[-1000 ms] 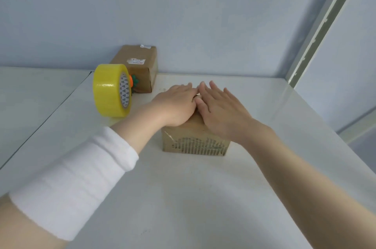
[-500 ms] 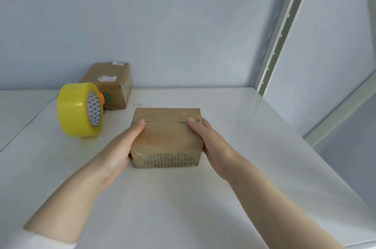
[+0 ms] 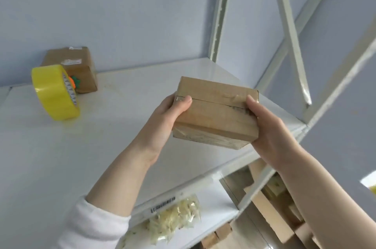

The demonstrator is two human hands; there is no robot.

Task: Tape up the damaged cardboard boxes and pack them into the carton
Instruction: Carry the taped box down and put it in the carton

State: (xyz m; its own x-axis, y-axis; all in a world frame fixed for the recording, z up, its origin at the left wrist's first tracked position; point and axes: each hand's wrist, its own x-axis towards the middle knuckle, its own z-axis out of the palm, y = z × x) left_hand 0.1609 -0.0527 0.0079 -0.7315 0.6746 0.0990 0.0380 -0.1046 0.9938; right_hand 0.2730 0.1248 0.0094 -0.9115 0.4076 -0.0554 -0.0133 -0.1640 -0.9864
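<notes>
Both hands [image 3: 162, 124] around taped box [image 3: 215, 114], midair.

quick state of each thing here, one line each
held box: taped shut, lifted off the shelf between both hands
left hand: gripping the box's left end
right hand: gripping its right end
tape roll: on edge on the shelf
second box: closed, behind the roll

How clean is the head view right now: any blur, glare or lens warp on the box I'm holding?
Head view: the held box is fairly sharp, with sheen on its tape; the shelf uprights look motion-smeared and lean from wide-angle warp; soft glare on the white shelf; the yellow tape roll reads clearly; lighting is even.
</notes>
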